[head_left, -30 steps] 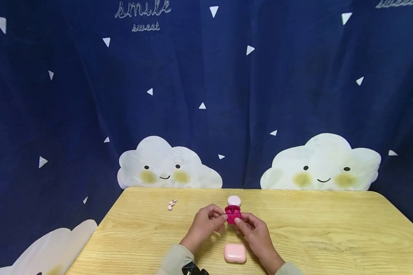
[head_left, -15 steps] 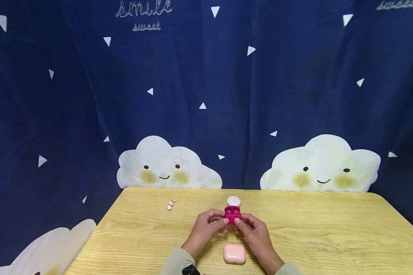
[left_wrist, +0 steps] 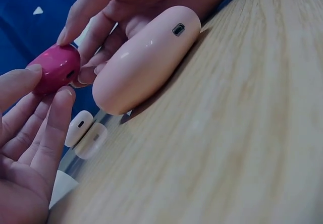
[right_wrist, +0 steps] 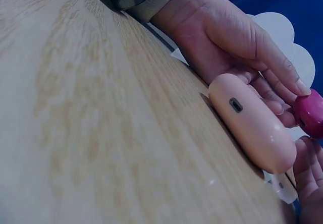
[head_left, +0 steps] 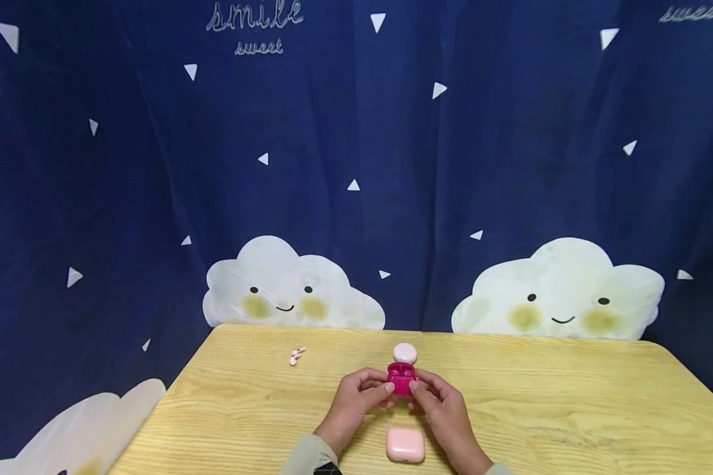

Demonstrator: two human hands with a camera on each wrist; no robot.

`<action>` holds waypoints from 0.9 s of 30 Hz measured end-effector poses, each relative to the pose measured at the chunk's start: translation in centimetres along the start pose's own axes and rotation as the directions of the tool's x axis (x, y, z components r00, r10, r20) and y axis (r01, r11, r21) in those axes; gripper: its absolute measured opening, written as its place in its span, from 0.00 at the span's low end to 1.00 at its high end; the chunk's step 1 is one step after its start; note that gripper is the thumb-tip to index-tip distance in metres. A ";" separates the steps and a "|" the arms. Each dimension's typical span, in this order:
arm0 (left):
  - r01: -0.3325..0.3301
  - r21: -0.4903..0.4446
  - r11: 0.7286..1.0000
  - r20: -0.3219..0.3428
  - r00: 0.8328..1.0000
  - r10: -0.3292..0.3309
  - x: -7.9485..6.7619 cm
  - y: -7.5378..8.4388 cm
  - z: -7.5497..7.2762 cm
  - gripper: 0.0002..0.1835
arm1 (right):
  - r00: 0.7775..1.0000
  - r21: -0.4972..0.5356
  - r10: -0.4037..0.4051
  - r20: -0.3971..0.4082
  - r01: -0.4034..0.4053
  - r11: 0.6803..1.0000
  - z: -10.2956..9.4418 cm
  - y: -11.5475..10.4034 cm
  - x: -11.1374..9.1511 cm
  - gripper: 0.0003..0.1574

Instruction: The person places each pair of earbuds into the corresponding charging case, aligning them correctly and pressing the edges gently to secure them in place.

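Fingers of left hand [head_left: 354, 401] and right hand [head_left: 445, 410] pinch open magenta case [head_left: 401, 387]. Probably light, stiff, slippery; best held low, both sides.

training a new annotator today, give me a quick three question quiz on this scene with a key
1. True or false: the left hand and the right hand both hold the magenta case.

2. In the head view, which lies closest to the bottom edge of the picture?
a) round pale case
b) light pink case
c) magenta case

3. Fill in: in the head view, the small pale earbuds lie to the ____ of the magenta case.

Key: 1. True; 2. b; 3. left
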State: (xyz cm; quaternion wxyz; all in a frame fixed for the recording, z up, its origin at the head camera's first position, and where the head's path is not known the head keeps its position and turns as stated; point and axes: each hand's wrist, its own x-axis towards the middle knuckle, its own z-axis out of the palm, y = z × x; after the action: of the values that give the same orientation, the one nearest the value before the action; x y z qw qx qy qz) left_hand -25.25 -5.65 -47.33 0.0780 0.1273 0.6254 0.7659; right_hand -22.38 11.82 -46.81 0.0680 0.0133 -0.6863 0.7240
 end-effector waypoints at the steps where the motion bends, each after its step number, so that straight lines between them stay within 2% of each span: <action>1: 0.000 0.001 1.000 0.001 1.000 0.000 0.0 0.0 0.0 0.17 | 1.000 0.006 -0.004 -0.002 0.004 1.000 0.0 0.0 0.0 0.25; 6: 0.014 0.000 1.000 0.002 1.000 -0.014 -0.1 -0.1 -0.1 0.16 | 1.000 0.024 -0.022 -0.007 0.023 0.999 0.0 0.2 0.0 0.26; 12: 0.028 -0.019 0.999 0.001 1.000 -0.028 0.0 -0.2 0.0 0.17 | 0.999 -0.004 -0.045 0.000 0.045 0.999 0.0 0.4 0.0 0.25; 19: -0.015 -0.008 1.000 0.025 1.000 0.015 0.2 -0.4 -0.2 0.30 | 0.998 -0.017 -0.060 0.021 0.060 0.998 -0.1 0.5 0.1 0.26; 23: -0.026 0.005 1.000 0.031 0.999 0.026 0.2 -0.5 -0.3 0.28 | 0.996 -0.029 -0.081 0.028 0.082 0.996 -0.1 0.5 0.1 0.26; 27: -0.034 0.030 0.999 0.029 0.999 0.033 0.2 -0.5 -0.4 0.26 | 0.998 -0.023 -0.062 0.024 0.063 0.998 0.0 0.4 0.1 0.24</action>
State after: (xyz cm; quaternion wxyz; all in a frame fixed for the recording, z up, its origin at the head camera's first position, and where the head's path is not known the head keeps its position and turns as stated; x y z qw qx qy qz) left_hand -25.59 -5.85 -47.91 0.0721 0.1501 0.6336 0.7556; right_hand -22.51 11.82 -47.23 0.0827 0.0423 -0.6948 0.7132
